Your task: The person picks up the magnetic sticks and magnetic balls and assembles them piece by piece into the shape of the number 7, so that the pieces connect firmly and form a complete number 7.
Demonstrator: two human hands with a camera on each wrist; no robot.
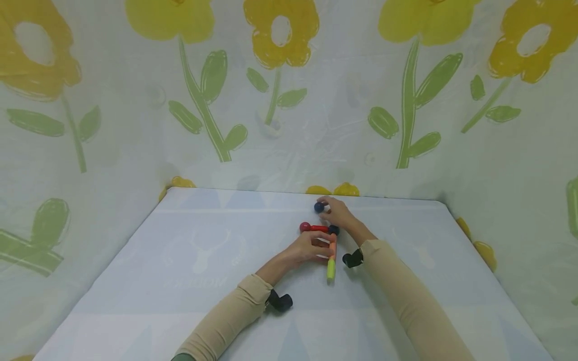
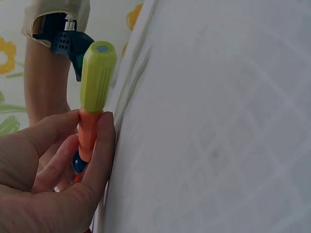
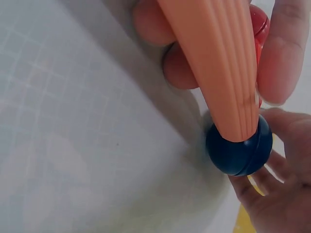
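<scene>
My left hand [image 1: 309, 246] pinches an orange building rod [image 2: 88, 128] between thumb and fingers. A yellow-green rod [image 2: 98, 77], a pale disc in its end, continues from it toward me. At the orange rod's far end sits a dark blue ball [image 3: 240, 148]. From that ball a red rod [image 1: 319, 228] runs left to a red ball [image 1: 305, 227]. Farther back, my right hand [image 1: 337, 213] holds a second dark blue ball [image 1: 319, 207] at its fingertips, apart from the joined pieces. That second ball is hidden in the right wrist view.
A pale patterned cloth covers the table [image 1: 180, 281]. Behind it hangs a white curtain [image 1: 325, 125] printed with yellow flowers, close along the table's back edge. Black wrist devices [image 1: 280, 302] stick out below both sleeves, near the table surface.
</scene>
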